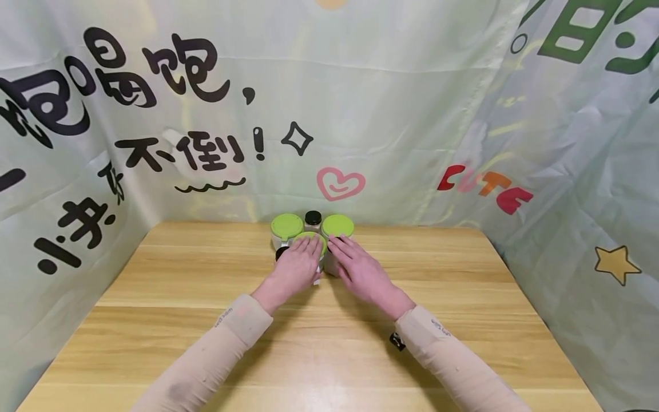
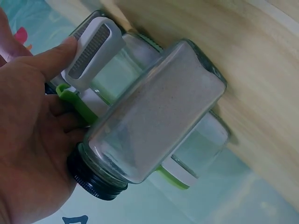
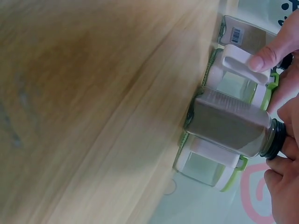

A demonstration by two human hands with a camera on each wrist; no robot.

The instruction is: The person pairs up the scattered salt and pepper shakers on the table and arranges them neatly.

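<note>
My left hand (image 1: pixel 298 263) lies over the green lid of the front seasoning jar, its thumb on the jar's pale handle (image 2: pixel 93 52). Just left of that jar stands a black-capped glass bottle (image 2: pixel 156 109) of greyish powder. With my right hand (image 1: pixel 365 274) I hold the black cap of another powder bottle (image 3: pixel 229 121) at the cluster's right side, my fingers around the cap. Behind them are two more green-lidded jars, one back left (image 1: pixel 286 226) and one back right (image 1: pixel 337 225). A black-capped bottle (image 1: pixel 313 220) stands between those two.
The jars and bottles stand close together near the far edge of a wooden table (image 1: pixel 206 337). A printed cloth backdrop (image 1: pixel 401 131) rises right behind and along both sides. A small black piece (image 1: pixel 397 341) shows beside the right cuff.
</note>
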